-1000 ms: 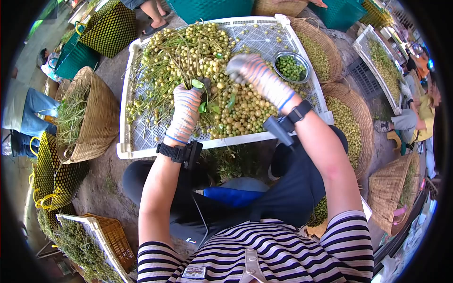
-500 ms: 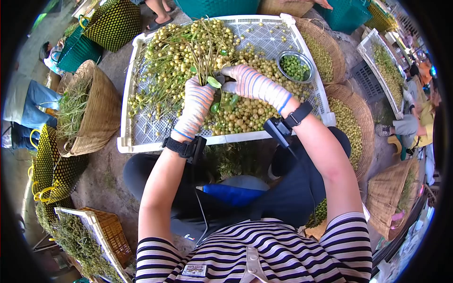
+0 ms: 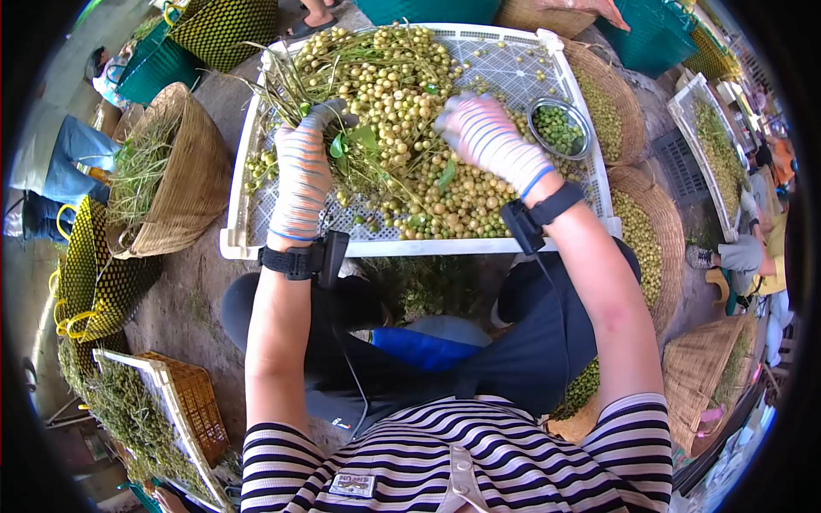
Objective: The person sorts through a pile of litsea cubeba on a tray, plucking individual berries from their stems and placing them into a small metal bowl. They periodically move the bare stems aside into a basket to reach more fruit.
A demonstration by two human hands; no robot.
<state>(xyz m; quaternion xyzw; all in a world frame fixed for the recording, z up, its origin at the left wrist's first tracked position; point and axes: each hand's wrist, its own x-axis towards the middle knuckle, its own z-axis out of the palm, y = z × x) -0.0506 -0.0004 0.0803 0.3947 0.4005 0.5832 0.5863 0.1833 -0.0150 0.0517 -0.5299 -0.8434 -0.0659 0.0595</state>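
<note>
Far left: a person in jeans (image 3: pixel 64 167) at frame edge, then a yellow-black mesh basket (image 3: pixel 85 282) and a woven basket (image 3: pixel 192 197) full of stripped green stalks, standing just beside the tray's left rim. Bottom left: a white crate (image 3: pixel 167 406) also loaded with stalks. Centre: the big white perforated tray (image 3: pixel 248 244) on the ground in front of the person's knees. The left hand (image 3: pixel 304 171), in a striped glove, is over the tray's left part, fingers wrapped tight round a bunch of stems (image 3: pixel 286 90) with leaves and small fruit attached; the stems fan out up-left past the fist. A black wrist unit (image 3: pixel 299 261) is strapped on that arm. The fruit pile (image 3: pixel 428 201), small yellow-green round fruit, fills the tray's middle and lower right. The right hand (image 3: pixel 487 141), same glove, is over the pile, apart from the bunch, fingers curled downward; back of hand faces the camera and is slightly blurred, so can't tell if it's pinching any fruit. Just right of it: a metal bowl (image 3: pixel 560 128) with greener fruit, sitting in the tray near its right rim. Outside the rim: wicker baskets (image 3: pixel 641 227) of loose fruit. Far right: a second tray (image 3: pixel 714 145) and a seated co-worker (image 3: pixel 753 252).
</note>
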